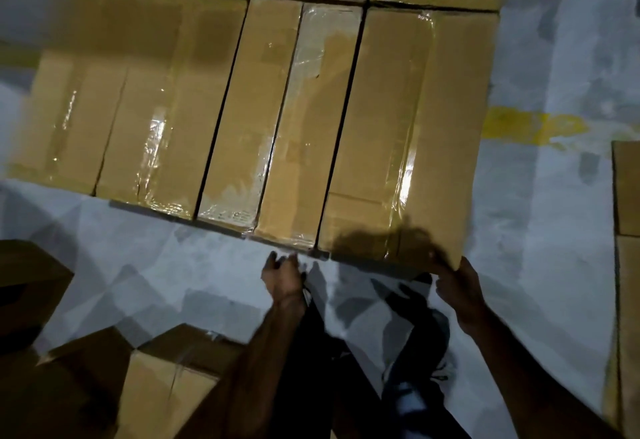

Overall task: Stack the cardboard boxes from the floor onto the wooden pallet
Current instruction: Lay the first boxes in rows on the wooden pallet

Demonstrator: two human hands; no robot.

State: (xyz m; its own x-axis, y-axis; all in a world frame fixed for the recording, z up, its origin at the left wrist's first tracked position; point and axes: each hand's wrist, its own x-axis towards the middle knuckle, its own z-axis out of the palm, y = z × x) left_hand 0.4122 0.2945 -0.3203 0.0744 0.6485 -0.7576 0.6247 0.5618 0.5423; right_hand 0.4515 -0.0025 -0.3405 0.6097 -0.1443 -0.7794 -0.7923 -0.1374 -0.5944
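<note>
Grey floor [173, 265] around stacked boxes [242, 109]; loose cartons [166, 386] near left

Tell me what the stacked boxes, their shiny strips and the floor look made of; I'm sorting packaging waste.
Boxes: brown cardboard, matte, with flap seams down the tops. Shiny strips: likely clear plastic packing tape; glossy glare and wrinkles. Floor: probably painted concrete, pale grey, patchy and worn, with a scuffed yellow line.
</note>
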